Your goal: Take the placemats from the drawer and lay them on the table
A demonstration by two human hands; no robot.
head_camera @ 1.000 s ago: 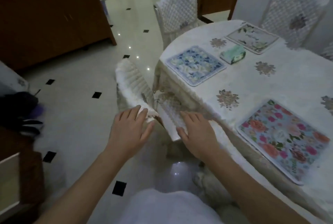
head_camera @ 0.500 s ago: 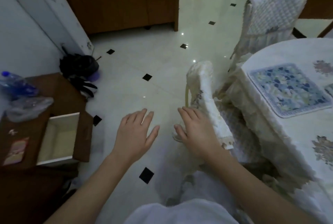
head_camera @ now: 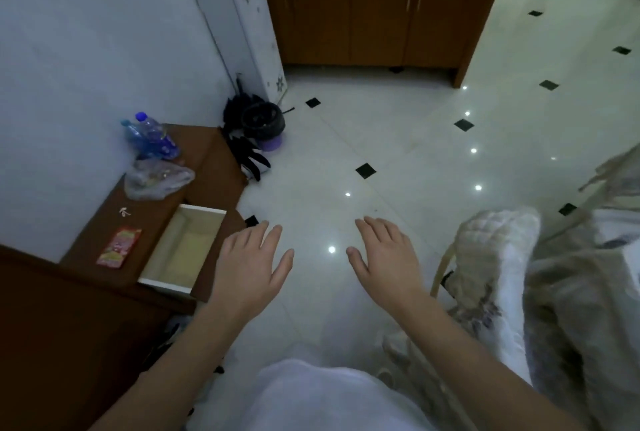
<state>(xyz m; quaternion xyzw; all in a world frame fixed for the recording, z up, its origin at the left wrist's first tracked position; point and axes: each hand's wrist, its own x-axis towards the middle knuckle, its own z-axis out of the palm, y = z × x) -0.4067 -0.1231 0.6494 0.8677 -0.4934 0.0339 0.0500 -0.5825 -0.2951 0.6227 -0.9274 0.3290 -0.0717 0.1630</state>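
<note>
Tiled floor (head_camera: 381,118) under left hand (head_camera: 247,267) and right hand (head_camera: 384,260), fingers spread; drawer (head_camera: 183,250) front partly behind left hand.

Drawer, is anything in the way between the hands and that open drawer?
No, nothing visible is in the way. The left hand hangs open right next to the open drawer, and the right hand is open over the floor, farther right.
</note>
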